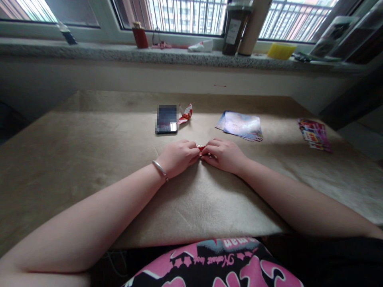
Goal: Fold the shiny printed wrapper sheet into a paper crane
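Left hand (177,157) and right hand (225,155), fingers curled and pinched together on a small red folded paper (201,148), resting mid-table (89,159), nearer its front edge.

At frame centre, a small red paper (201,148), possibly folded, is pinched between left hand (177,156) and right hand (225,154) on the surface (89,151).

Daylit barred windows (185,16) above a stone sill (104,51), beige table (89,151).

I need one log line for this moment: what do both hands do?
left hand: pinches red paper | right hand: pinches same paper | table: phone, blue sheets behind
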`<state>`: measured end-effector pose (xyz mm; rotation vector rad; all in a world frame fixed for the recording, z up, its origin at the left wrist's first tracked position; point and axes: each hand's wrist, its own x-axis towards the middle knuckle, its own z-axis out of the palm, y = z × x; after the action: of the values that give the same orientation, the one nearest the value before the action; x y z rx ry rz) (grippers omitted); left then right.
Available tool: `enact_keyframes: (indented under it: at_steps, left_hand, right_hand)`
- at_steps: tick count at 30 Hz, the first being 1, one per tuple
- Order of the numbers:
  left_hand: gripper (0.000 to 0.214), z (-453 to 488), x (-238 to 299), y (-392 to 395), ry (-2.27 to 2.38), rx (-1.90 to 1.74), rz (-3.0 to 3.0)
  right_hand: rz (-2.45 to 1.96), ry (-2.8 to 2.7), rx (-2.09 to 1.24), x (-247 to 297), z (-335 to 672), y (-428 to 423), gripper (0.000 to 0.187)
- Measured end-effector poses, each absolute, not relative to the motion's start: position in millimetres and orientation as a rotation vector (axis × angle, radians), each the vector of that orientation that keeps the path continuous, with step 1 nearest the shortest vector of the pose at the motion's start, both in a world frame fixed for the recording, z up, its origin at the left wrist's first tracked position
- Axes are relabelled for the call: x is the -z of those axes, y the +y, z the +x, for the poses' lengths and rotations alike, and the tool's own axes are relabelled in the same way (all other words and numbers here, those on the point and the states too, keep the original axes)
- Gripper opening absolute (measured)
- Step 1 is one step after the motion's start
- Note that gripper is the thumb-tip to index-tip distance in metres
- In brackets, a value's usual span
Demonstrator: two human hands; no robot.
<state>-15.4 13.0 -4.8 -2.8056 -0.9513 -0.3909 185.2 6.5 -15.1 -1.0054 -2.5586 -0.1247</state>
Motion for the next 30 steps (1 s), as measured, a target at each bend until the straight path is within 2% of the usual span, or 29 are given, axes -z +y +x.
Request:
enact_keyframes:
  at_steps: [9,18,30]
  left_hand:
    - [0.028,-17,2,12,-0.897,0.364,-2.851]
    - [0.024,-21,3,12,-0.890,0.388,-2.899]
    - [0.024,-26,2,16,-0.816,0.366,-2.905]
  right_hand:
    - [-1.059,-2.623,0.277,14,182,3,0.030]
    - [-1.261,-2.464,-0.127,17,185,7,0.019]
    - [-1.338,-2.389,-0.316,18,185,11,0.013]
